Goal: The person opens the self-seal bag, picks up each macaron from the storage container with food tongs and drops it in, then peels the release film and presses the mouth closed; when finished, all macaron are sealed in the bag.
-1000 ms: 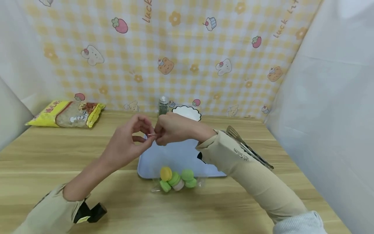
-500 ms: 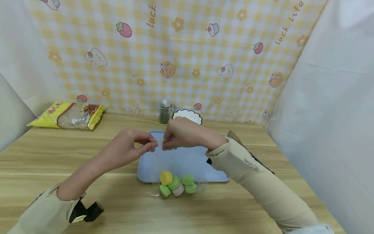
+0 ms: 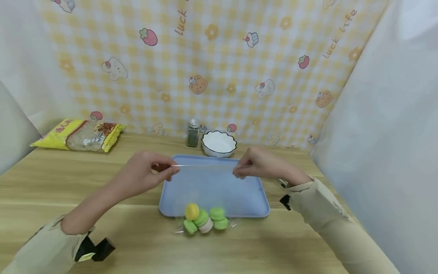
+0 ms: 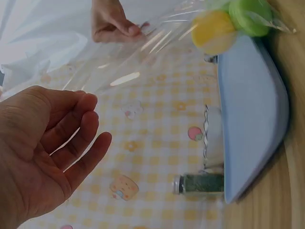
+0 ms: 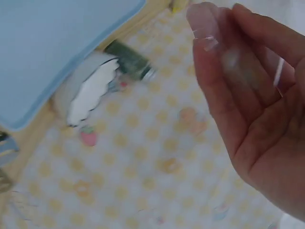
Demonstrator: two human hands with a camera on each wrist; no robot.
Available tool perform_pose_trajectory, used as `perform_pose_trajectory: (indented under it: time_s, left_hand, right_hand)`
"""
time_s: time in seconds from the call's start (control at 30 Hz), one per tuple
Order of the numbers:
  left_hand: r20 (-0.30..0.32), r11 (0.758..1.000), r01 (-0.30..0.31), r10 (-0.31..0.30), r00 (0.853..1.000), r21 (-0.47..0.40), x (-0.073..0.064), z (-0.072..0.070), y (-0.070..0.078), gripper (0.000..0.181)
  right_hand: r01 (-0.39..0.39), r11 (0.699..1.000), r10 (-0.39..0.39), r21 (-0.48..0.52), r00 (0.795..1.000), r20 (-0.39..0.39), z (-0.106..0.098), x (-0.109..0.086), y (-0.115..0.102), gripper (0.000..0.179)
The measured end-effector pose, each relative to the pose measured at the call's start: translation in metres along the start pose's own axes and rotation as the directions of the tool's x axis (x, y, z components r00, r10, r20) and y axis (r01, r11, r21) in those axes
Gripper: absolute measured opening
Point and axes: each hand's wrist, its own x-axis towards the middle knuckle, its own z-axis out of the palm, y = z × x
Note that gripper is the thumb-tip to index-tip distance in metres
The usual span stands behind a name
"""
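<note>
A clear plastic bag (image 4: 125,78) hangs between my hands, its top edge drawn into a straight line. At its bottom lie several macarons: a yellow macaron (image 3: 192,211), green macarons (image 3: 217,214) and a pale one (image 3: 206,226). My left hand (image 3: 145,172) pinches the left end of the bag's edge between thumb and forefinger, the other fingers bent loosely behind. At the opposite end, my right hand (image 3: 261,163) pinches the edge, a bit of film showing at its fingertips in the right wrist view. Behind the bag rests a light blue tray (image 3: 254,207).
A white scalloped bowl (image 3: 219,144) and a glass jar of green flakes (image 3: 193,133) stand behind the tray. A yellow food packet (image 3: 80,135) lies at the back left. Beside my right wrist, a metal utensil's end (image 3: 283,183) shows. Patterned cloth (image 3: 226,76) hangs behind.
My right hand has moved away to the right from my left hand, spreading the bag's top edge wide. The bowl is now in full view; the macarons have stayed nearly in place.
</note>
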Motion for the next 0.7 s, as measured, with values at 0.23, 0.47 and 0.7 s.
perform_pose_trajectory:
  time_s: [0.23, 0.47, 0.7]
  left_hand:
    - [0.018, 0.993, 0.121, -0.121, 0.992, -0.011, -0.009, -0.007, -0.003, 0.011]
    - [0.084, 0.969, 0.146, -0.132, 0.988, -0.199, -0.018, -0.02, 0.007, 0.01]
    - [0.257, 0.879, 0.216, -0.112, 0.96, -0.425, -0.045, -0.047, 0.013, 0.018]
  right_hand:
    - [-0.062, 0.976, 0.067, 0.209, 0.998, -0.015, 0.005, -0.023, 0.023, 0.018]
    - [0.048, 0.957, -0.045, 0.284, 0.999, -0.018, 0.005, -0.032, 0.011, 0.015]
    - [0.14, 0.917, -0.175, 0.374, 0.983, 0.062, 0.011, -0.022, -0.02, 0.015]
